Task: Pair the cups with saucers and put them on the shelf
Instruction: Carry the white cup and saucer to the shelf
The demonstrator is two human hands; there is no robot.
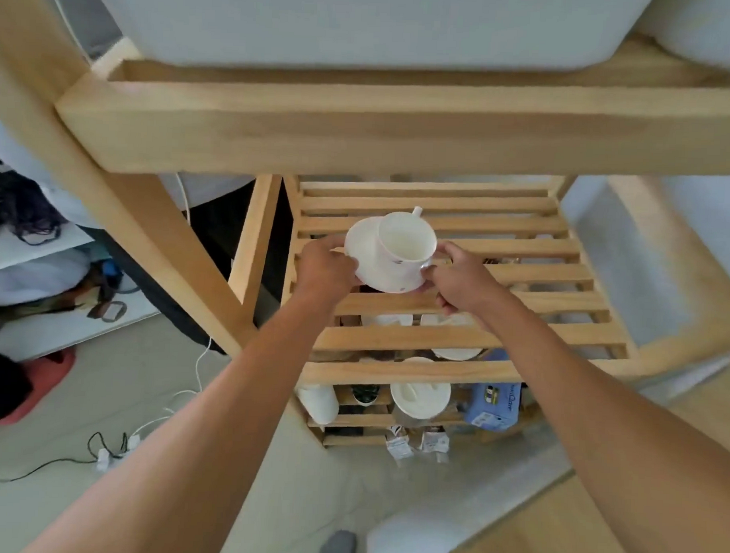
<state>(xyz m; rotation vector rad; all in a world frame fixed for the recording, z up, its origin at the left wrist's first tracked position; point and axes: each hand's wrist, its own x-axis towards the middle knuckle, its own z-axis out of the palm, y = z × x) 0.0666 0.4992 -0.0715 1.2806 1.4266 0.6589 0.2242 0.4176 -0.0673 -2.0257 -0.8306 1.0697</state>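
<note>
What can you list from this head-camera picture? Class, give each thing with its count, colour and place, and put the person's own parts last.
cup: one, white, standing on the saucer, handle pointing away
saucer: one, white, held over the slatted shelf by both hands
slatted shelf: one, light wood, middle tier of the rack
white dishes: several, on the tier below, partly hidden by slats
blue packet: one, lower tier, right side
white tub: one, on the top tier
cables: several, white and black, on the floor at left
left hand: one, fingers on the saucer's left edge
right hand: one, fingers on the saucer's right edge
</note>
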